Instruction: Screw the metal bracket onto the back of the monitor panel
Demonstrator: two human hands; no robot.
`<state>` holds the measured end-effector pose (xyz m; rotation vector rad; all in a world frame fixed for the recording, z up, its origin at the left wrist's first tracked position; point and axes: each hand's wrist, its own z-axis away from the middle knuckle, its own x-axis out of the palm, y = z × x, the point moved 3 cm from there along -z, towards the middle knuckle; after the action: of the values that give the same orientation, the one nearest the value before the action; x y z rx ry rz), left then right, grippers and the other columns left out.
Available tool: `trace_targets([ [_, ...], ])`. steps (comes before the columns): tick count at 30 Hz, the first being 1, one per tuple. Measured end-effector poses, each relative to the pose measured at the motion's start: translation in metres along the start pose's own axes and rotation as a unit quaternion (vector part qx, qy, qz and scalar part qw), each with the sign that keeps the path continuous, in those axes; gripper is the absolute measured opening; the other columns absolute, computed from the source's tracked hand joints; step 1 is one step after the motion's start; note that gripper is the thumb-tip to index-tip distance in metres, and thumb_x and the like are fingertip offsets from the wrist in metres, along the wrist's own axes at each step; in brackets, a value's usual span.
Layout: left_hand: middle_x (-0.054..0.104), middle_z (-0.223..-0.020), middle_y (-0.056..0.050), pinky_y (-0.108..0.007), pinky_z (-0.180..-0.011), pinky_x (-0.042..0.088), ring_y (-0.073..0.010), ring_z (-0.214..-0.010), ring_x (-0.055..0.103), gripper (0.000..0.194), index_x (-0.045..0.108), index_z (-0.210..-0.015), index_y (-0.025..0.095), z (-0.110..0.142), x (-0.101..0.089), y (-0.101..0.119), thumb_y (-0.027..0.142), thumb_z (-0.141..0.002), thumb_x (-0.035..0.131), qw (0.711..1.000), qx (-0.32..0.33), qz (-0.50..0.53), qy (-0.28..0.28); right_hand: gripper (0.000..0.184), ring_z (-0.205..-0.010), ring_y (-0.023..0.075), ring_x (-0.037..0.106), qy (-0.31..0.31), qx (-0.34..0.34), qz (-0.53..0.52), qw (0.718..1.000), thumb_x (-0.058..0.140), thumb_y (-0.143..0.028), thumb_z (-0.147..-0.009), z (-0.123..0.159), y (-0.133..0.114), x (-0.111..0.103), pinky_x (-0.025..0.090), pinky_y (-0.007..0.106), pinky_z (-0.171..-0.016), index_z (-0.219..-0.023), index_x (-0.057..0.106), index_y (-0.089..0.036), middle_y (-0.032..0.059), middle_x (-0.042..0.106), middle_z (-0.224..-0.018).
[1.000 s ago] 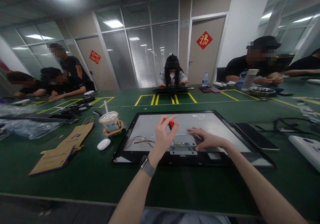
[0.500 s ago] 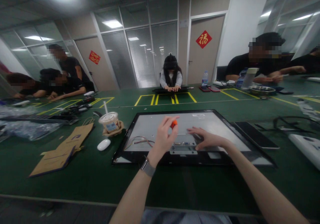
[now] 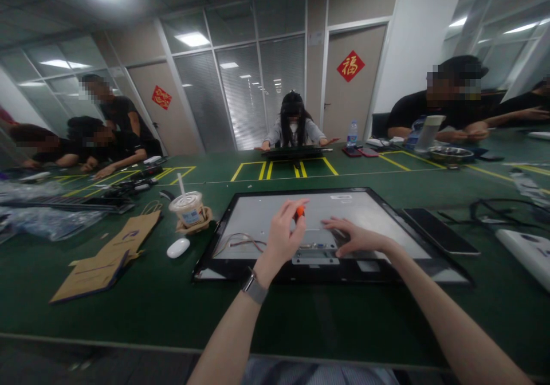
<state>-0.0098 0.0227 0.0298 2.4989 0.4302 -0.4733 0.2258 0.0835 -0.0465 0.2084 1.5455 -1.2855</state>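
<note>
A flat display panel (image 3: 253, 210) lies back side up on the table, with a silver metal back and a black frame. My left hand (image 3: 283, 233) is closed around a screwdriver (image 3: 300, 211) above the middle of the panel. Only its orange handle end shows; the shaft and tip are hidden by the fingers. My right hand (image 3: 356, 239) has its fingers spread, resting at the right side of a metal connector bracket (image 3: 315, 260) near the panel's lower edge. Thin coloured wires (image 3: 240, 240) lie on the panel, left of my left hand.
Left of the panel are a drink cup (image 3: 189, 210), a white mouse (image 3: 178, 248) and a brown paper bag (image 3: 107, 256). A black phone (image 3: 438, 231) and a white device (image 3: 526, 256) lie to the right. A co-worker (image 3: 294, 124) sits opposite behind another dark panel (image 3: 296, 153).
My hands stay almost still, with the screwdriver's orange end shifting only slightly. Across the table, the co-worker's hands have spread apart from the middle of their panel to its two sides.
</note>
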Motion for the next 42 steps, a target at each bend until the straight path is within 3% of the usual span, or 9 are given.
trace_targets([
  [7, 0.062, -0.090, -0.003, -0.028, -0.075, 0.051, -0.0147, -0.075, 0.058, 0.029, 0.062, -0.120, 0.021, -0.001, 0.002, -0.001, 0.025, -0.092, 0.060, 0.998, 0.007, -0.046, 0.049, 0.092, -0.152, 0.0349, 0.005, -0.004, 0.005, -0.007, 1.000, 0.075, -0.068, -0.064, 0.002, -0.002, 0.000, -0.003, 0.054, -0.122, -0.145, 0.049, -0.033, 0.0035, 0.029, -0.162],
  [10, 0.062, -0.093, -0.004, -0.029, -0.077, 0.051, -0.0159, -0.079, 0.059, 0.031, 0.061, -0.122, 0.021, 0.000, 0.002, -0.001, 0.026, -0.091, 0.061, 0.998, 0.000, -0.046, 0.030, 0.092, -0.151, 0.0353, 0.006, -0.002, 0.000, -0.005, 1.000, 0.075, -0.067, -0.064, 0.001, 0.000, 0.001, -0.004, 0.054, -0.121, -0.145, 0.049, -0.032, 0.0043, 0.030, -0.162],
  [14, 0.063, -0.101, -0.006, -0.033, -0.083, 0.052, -0.0169, -0.087, 0.061, 0.041, 0.054, -0.132, 0.022, 0.000, 0.004, -0.004, 0.014, -0.091, 0.050, 1.000, -0.012, -0.011, -0.008, 0.094, -0.151, 0.0359, 0.006, 0.004, 0.000, -0.002, 1.000, 0.076, -0.066, -0.064, 0.000, 0.001, 0.001, -0.002, 0.054, -0.122, -0.146, 0.048, -0.029, 0.0059, 0.030, -0.162],
  [21, 0.054, -0.089, -0.001, -0.028, -0.074, 0.052, -0.0134, -0.073, 0.054, 0.035, 0.060, -0.123, 0.023, -0.002, 0.002, -0.005, 0.022, -0.088, 0.064, 0.999, -0.017, -0.035, 0.015, 0.094, -0.151, 0.0357, 0.007, 0.004, -0.009, -0.014, 1.000, 0.076, -0.068, -0.063, 0.000, 0.000, 0.001, 0.002, 0.054, -0.122, -0.145, 0.050, -0.029, 0.0064, 0.030, -0.162],
  [27, 0.061, -0.106, -0.006, -0.031, -0.083, 0.053, -0.0159, -0.087, 0.061, 0.049, 0.049, -0.136, 0.022, -0.001, 0.004, -0.008, 0.011, -0.088, 0.053, 0.999, -0.033, -0.016, -0.017, 0.093, -0.152, 0.0347, 0.006, -0.002, 0.001, -0.003, 1.000, 0.074, -0.068, -0.065, 0.001, -0.003, 0.000, -0.002, 0.054, -0.121, -0.146, 0.048, -0.030, 0.0057, 0.029, -0.162],
  [33, 0.059, -0.098, -0.003, -0.031, -0.075, 0.054, -0.0150, -0.077, 0.057, 0.037, 0.057, -0.125, 0.024, 0.000, 0.004, -0.011, 0.025, -0.089, 0.064, 0.997, -0.048, -0.053, 0.001, 0.096, -0.151, 0.0357, 0.005, -0.004, 0.007, -0.004, 1.000, 0.074, -0.069, -0.062, 0.003, -0.006, 0.000, -0.001, 0.053, -0.122, -0.146, 0.048, -0.030, 0.0047, 0.029, -0.162],
  [39, 0.060, -0.112, -0.007, -0.032, -0.082, 0.054, -0.0167, -0.090, 0.060, 0.053, 0.047, -0.137, 0.023, 0.000, 0.005, -0.012, 0.010, -0.086, 0.055, 0.998, -0.054, -0.035, -0.026, 0.095, -0.152, 0.0338, 0.004, -0.009, 0.022, -0.008, 1.000, 0.073, -0.068, -0.065, 0.005, -0.011, -0.001, 0.003, 0.054, -0.122, -0.147, 0.046, -0.030, 0.0048, 0.027, -0.163],
  [42, 0.061, -0.111, -0.007, -0.034, -0.084, 0.054, -0.0177, -0.091, 0.061, 0.052, 0.047, -0.136, 0.023, 0.001, 0.007, -0.015, 0.012, -0.087, 0.058, 0.997, -0.050, -0.049, -0.018, 0.096, -0.152, 0.0344, 0.003, -0.009, 0.022, -0.012, 1.000, 0.074, -0.068, -0.063, 0.005, -0.011, -0.001, 0.007, 0.054, -0.122, -0.147, 0.047, -0.029, 0.0051, 0.028, -0.163],
])
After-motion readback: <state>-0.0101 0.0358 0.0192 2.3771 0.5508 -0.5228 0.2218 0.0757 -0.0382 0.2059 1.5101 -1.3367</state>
